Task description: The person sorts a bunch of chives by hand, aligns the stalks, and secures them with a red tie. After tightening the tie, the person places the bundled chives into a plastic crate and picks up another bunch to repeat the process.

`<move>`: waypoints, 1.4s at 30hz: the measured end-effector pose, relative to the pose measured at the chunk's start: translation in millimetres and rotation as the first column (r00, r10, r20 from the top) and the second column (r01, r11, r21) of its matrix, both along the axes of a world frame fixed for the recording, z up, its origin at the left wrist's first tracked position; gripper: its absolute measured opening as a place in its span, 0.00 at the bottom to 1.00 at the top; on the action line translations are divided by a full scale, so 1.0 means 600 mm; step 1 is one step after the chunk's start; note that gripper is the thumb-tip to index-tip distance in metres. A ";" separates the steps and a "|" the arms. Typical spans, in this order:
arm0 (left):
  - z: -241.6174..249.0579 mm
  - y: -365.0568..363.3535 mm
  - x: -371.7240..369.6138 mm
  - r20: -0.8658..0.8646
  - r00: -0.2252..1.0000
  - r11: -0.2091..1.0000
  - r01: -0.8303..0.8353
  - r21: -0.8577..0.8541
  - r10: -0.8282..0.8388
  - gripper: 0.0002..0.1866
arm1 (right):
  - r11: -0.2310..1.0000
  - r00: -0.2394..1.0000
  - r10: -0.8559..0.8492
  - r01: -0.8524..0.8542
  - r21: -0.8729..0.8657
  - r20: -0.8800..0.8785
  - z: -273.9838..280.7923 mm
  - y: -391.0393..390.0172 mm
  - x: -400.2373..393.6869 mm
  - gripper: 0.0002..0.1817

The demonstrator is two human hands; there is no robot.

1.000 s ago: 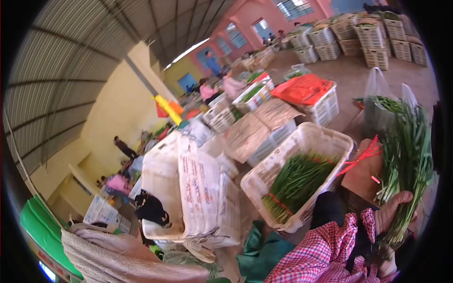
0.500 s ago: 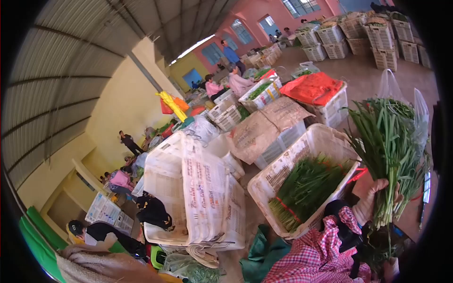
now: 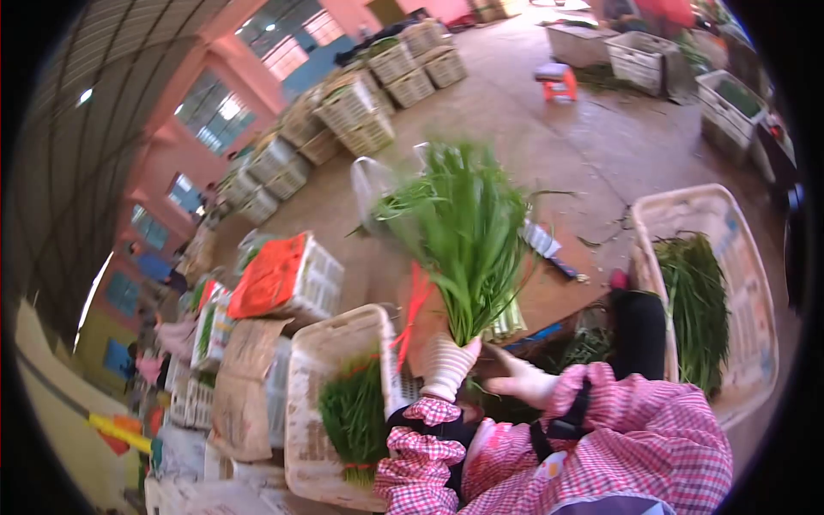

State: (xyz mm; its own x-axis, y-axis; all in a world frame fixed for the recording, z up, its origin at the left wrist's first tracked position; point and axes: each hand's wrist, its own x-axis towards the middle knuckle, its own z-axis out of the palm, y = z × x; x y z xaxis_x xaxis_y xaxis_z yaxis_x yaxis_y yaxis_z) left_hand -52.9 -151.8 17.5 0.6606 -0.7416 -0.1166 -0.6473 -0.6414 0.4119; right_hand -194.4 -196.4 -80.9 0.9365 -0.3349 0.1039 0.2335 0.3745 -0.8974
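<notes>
My left hand (image 3: 452,365) is closed round the pale stem ends of a bunch of chives (image 3: 470,245), whose long flat leaves fan out away from me, blurred at the tips. Close to its right, my right hand (image 3: 522,379) is open with fingers stretched toward the stems. Under the leaves lies a brown board (image 3: 554,296). More cut stems (image 3: 508,320) rest on it, partly hidden by the bunch. A knife (image 3: 544,242) with a dark handle lies on the board's right side. Red ties (image 3: 415,311) hang left of my left hand.
On my left stands a white crate (image 3: 339,343) with tied bunches of chives (image 3: 354,416). Another crate (image 3: 745,300) on my right holds loose greens (image 3: 697,309). A clear plastic bag (image 3: 367,190) is behind the bunch. Farther off are a small stool (image 3: 556,80) and stacked crates (image 3: 356,116).
My view has swung right, bringing the board, knife and right-hand crate into sight. The bunch stays in my left hand; its leaves blur with motion. My right hand now shows clearly beside it.
</notes>
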 end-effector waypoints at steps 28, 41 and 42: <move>-0.189 0.015 -0.057 -0.677 0.647 0.913 0.398 -0.092 -0.351 0.50 | 0.401 0.939 -0.344 0.149 0.904 -0.003 -0.162 -0.211 -0.144 0.21; -0.106 -0.224 -0.032 -0.769 0.048 0.767 0.140 -0.627 -0.637 0.38 | 0.825 0.965 -0.252 0.175 0.537 0.071 0.040 -0.307 -0.085 0.27; -0.102 -0.240 -0.037 -0.678 0.133 0.689 0.064 -0.722 -0.723 0.31 | 0.865 0.969 -0.241 0.186 0.465 0.061 0.079 -0.316 -0.082 0.25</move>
State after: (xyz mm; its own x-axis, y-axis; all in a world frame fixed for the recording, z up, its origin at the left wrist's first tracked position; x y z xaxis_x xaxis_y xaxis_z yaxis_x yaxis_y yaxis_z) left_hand -75.3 -296.0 -43.9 -0.0746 -0.9946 0.0717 0.2802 0.0481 0.9587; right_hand -243.4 -385.8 -33.7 0.8278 -0.5610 -0.0072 0.4435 0.6622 -0.6039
